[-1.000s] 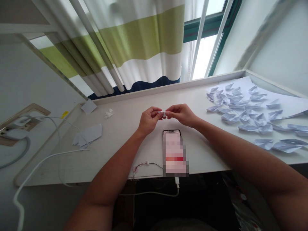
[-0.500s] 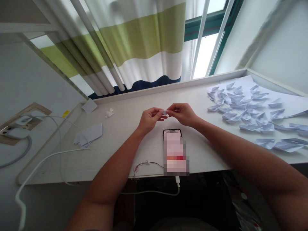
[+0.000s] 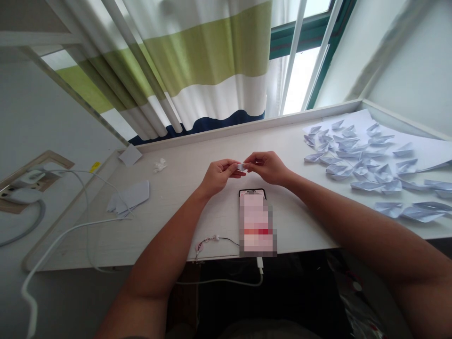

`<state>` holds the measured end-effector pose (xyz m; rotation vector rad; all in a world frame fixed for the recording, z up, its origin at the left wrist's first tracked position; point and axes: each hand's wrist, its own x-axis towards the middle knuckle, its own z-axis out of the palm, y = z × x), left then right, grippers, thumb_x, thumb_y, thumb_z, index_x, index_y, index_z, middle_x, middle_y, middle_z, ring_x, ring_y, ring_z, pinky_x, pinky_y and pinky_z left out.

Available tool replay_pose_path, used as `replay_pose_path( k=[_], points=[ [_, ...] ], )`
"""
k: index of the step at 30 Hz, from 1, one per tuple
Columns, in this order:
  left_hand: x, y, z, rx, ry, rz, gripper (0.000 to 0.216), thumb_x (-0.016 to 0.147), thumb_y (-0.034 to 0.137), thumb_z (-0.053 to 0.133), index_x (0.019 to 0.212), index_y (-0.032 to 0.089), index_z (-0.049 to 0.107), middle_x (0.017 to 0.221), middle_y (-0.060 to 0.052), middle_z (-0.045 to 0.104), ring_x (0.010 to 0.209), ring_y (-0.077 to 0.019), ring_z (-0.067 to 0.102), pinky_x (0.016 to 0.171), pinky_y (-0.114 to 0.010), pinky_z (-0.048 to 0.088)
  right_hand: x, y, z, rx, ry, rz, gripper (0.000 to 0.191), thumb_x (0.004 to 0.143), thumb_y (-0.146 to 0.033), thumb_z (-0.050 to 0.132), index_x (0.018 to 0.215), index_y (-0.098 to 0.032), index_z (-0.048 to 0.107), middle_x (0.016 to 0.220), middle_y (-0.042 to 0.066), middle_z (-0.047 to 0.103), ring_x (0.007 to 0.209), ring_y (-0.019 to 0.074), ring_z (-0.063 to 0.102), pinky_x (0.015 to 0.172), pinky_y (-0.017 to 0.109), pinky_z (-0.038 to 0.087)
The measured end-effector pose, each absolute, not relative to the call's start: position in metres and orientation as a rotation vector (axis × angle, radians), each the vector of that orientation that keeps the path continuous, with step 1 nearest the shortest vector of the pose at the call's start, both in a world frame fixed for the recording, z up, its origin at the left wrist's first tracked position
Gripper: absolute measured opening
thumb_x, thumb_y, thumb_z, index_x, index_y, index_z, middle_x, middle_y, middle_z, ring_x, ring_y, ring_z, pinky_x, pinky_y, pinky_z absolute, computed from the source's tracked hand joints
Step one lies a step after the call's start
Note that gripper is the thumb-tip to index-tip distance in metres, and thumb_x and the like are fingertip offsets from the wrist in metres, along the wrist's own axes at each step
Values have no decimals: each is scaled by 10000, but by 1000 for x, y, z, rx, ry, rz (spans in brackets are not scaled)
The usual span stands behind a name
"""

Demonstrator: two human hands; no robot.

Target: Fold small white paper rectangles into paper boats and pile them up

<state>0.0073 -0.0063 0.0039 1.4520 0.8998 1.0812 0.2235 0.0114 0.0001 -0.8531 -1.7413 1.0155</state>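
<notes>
Between my fingertips is a small folded piece of white paper (image 3: pixel 241 166), mostly covered by the fingers. My left hand (image 3: pixel 221 175) pinches its left end, thumb on the near side. From the other side my right hand (image 3: pixel 266 166) grips the right end with thumb and forefinger. Both hands are just above the desk, beyond a phone (image 3: pixel 251 221) whose screen is blurred out. Many folded paper boats (image 3: pixel 363 169) are spread over the right part of the desk, some resting on a large white sheet (image 3: pixel 423 146).
A stack of paper squares (image 3: pixel 134 197) lies on the left of the white desk (image 3: pixel 176 226), with a crumpled scrap (image 3: pixel 160 165) and a single square (image 3: pixel 130 155) behind it. White cables (image 3: pixel 70 226) run from a wall socket (image 3: pixel 33 181). A charging plug (image 3: pixel 260 263) hangs over the front edge.
The small paper between my fingers shows a slightly different, brighter face. Both hands stay almost in place; the whole view has shifted very slightly.
</notes>
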Motion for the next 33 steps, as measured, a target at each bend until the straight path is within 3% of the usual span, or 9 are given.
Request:
replay_pose_path(
  k=[7, 16, 23, 29, 33],
  points=[
    [6, -8, 7, 1518, 905, 1063, 581, 888, 697, 786, 1033, 134, 765, 957, -142, 832, 873, -271, 842, 801, -401, 682, 224, 10, 5, -846, -1728, 1071, 316, 832, -516, 874, 826, -205, 816, 822, 75, 810, 721, 208, 731, 720, 384, 601],
    [4, -9, 8, 1538, 920, 1021, 450, 913, 571, 823, 979, 128, 780, 941, -144, 838, 918, -266, 838, 826, -400, 674, 225, 10, 3, -842, -1774, 1046, 294, 846, -497, 858, 823, -207, 814, 774, 67, 792, 723, 217, 729, 733, 400, 594],
    [6, -8, 6, 1496, 912, 1080, 520, 836, 591, 892, 1001, 112, 778, 944, -139, 844, 893, -264, 839, 878, -420, 676, 225, 12, 3, -828, -1765, 1067, 321, 849, -517, 855, 854, -199, 810, 828, 77, 814, 768, 227, 747, 767, 409, 608],
    [5, -8, 9, 1394, 979, 1023, 685, 981, 761, 609, 1084, 99, 754, 1038, -178, 841, 890, -272, 847, 794, -381, 678, 228, 15, 1, -829, -1786, 985, 301, 862, -495, 828, 853, -195, 804, 783, 59, 789, 723, 201, 708, 749, 398, 596],
    [6, -9, 6, 1554, 959, 1007, 606, 915, 700, 758, 1077, 115, 776, 1008, -147, 839, 827, -234, 831, 703, -312, 644, 227, 15, -1, -822, -1794, 983, 269, 870, -467, 821, 859, -199, 816, 781, 56, 784, 732, 202, 707, 737, 390, 587]
  ],
)
